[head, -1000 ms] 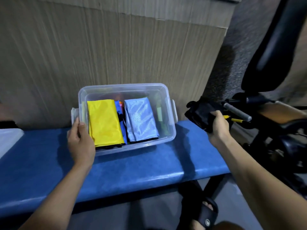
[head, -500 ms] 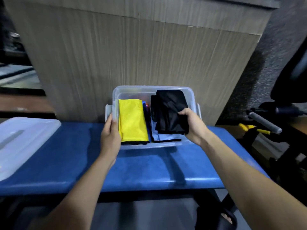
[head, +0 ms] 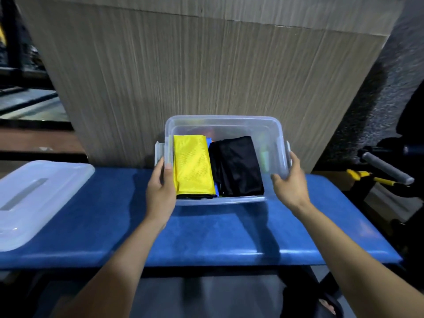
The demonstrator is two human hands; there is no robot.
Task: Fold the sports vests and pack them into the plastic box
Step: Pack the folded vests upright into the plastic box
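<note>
A clear plastic box [head: 223, 119] stands on a blue bench [head: 218, 230] against a wood-grain panel. Inside it, a folded yellow vest [head: 191, 166] lies on the left and a folded black vest [head: 238, 166] on the right, with a sliver of blue fabric [head: 208, 141] between them. My left hand [head: 160, 187] holds the box's left wall, fingers outside and thumb over the rim. My right hand [head: 289, 180] rests on the box's right wall with straight fingers and holds nothing.
The box's translucent lid [head: 34, 198] lies on the bench at the far left. The wood-grain panel [head: 206, 76] rises right behind the box. A grey padded handle [head: 385, 167] and a yellow tool [head: 362, 176] sit off the bench's right end.
My right hand brought the folded black vest from the right, laid it in the box over the light blue one, let go and moved to the box's right wall. My left hand stayed.
</note>
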